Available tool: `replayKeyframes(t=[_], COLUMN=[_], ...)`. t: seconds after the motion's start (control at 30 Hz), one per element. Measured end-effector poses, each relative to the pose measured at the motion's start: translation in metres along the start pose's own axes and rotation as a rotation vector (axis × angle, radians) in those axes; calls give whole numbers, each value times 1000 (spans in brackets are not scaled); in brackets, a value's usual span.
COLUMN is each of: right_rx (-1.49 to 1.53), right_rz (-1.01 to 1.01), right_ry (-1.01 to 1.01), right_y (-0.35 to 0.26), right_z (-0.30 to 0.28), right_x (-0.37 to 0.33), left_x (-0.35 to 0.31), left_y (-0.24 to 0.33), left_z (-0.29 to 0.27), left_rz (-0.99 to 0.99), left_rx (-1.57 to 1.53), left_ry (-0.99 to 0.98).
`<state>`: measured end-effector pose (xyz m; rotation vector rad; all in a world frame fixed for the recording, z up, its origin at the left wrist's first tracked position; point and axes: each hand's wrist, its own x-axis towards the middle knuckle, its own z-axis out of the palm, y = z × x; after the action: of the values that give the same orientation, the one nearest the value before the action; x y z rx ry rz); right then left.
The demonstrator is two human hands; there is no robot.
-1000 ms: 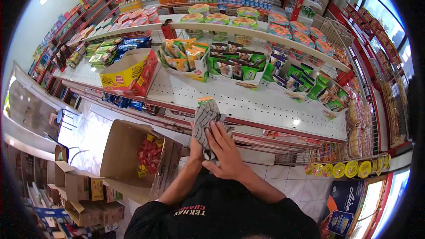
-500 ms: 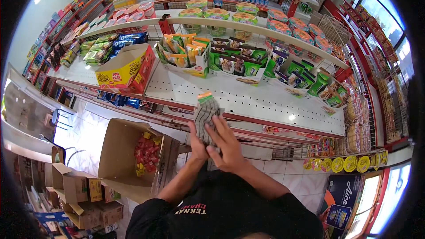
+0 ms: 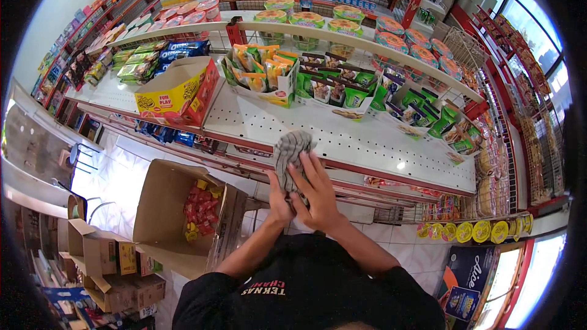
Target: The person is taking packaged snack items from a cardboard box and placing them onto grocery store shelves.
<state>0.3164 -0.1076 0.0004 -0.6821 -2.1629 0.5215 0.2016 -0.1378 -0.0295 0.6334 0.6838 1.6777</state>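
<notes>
A grey cloth with dark stripes (image 3: 292, 150) is folded and pressed between my two hands, just in front of the shelf's front edge. My left hand (image 3: 280, 203) holds it from the left side, thumb up along the cloth and most of its fingers hidden behind. My right hand (image 3: 317, 198) lies against the cloth's right side, its fingers long and slightly spread over the fabric. Beyond the hands runs a white perforated shelf (image 3: 244, 117) with a red front edge. A yellow and red display box (image 3: 177, 99) stands on it at the left.
Farther back on the shelf are a carton of orange and green packets (image 3: 263, 79) and cartons of green snack packets (image 3: 342, 88). Noodle cups (image 3: 306, 19) stand behind a rail. An open cardboard box (image 3: 156, 208) with red and yellow packets sits low at left; smaller cartons (image 3: 116, 256) lie beside it.
The cloth has turned in my hands, so its orange and green edge no longer shows. My right hand has slid slightly upward and right over it. The view has shifted a little.
</notes>
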Motion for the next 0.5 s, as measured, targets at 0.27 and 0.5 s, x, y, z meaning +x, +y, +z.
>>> replayKeyframes(t=[0.27, 0.5], right_rx=[215, 310], right_rz=[140, 295], right_ry=[80, -212], right_y=[-4, 10], right_z=[0, -43], right_x=[6, -9], left_x=[6, 29], left_y=[1, 30], left_z=[-2, -16], left_rz=[260, 128], left_rx=[33, 22], left_ry=[-60, 179])
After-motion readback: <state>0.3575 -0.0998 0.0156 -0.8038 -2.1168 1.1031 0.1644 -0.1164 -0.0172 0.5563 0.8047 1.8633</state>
